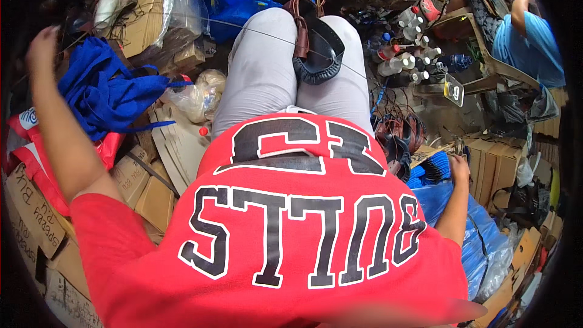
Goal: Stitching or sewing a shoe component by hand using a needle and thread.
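Between my knees rests a shoe (319, 48) with a black, ridged sole edge and brown leather straps. A thin thread runs across it and over my grey trousers toward the upper left. My left hand (42, 48) is raised far out at the left, beyond a bundle of blue cloth straps (106, 88); motion blurs its fingers. My right hand (460, 169) is low at the right with its fingers curled, beside a bristly blue thing (430, 170) and above a blue plastic sheet (480, 237). What those fingers hold, if anything, is hidden.
Several bottles (401, 54) stand ahead to the right. Brown leather shoes (404, 133) lie by my right thigh. Cardboard boxes (36, 212) crowd the left, and another carton (495, 164) is at the right. A blue bag (237, 0) lies ahead. A person in light blue (525, 48) is at far right.
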A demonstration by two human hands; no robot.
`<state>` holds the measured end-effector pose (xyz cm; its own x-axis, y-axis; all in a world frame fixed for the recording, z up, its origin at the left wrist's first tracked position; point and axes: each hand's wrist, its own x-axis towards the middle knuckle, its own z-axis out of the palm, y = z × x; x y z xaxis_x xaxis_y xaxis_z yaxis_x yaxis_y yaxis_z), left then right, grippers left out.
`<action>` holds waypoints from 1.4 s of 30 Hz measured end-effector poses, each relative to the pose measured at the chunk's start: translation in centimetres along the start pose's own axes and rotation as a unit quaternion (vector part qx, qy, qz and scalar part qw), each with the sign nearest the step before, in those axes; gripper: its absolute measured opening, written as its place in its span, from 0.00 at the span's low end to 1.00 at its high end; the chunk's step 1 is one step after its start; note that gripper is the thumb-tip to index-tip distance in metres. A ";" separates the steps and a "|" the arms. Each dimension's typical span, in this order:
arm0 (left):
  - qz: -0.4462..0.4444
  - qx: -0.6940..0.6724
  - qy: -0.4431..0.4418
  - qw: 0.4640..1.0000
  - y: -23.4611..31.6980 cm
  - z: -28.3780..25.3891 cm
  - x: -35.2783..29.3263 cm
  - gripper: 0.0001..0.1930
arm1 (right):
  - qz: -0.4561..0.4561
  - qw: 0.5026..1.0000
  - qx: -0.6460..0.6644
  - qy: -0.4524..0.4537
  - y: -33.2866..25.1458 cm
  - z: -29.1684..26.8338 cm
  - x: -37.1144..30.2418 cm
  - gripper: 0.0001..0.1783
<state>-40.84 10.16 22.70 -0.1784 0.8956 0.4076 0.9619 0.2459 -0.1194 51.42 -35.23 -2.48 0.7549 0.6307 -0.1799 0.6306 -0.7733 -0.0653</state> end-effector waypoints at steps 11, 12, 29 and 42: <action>0.515 -0.461 -0.308 0.654 39.8 3.4 -23.5 0.12 | -0.457 0.777 0.403 -0.161 -36.8 -2.3 -6.4 0.08; 0.511 -0.446 -0.326 0.659 40.4 3.2 -23.4 0.12 | -0.438 0.792 0.389 -0.174 -37.9 -2.6 -6.5 0.08; 0.391 -0.552 -0.539 0.502 40.9 6.9 -23.2 0.10 | -0.419 0.751 0.467 -0.204 -38.5 0.4 -7.7 0.09; 0.515 -0.453 -0.504 0.526 41.5 7.1 -23.4 0.15 | -0.596 0.799 0.063 -0.059 -40.0 -3.9 -9.4 0.10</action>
<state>1.79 1.99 1.76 0.9530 0.2349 -0.1915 0.2787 -0.4306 0.8584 19.84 -9.95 5.62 -0.3944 0.9189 -0.0082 0.8600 0.3659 -0.3556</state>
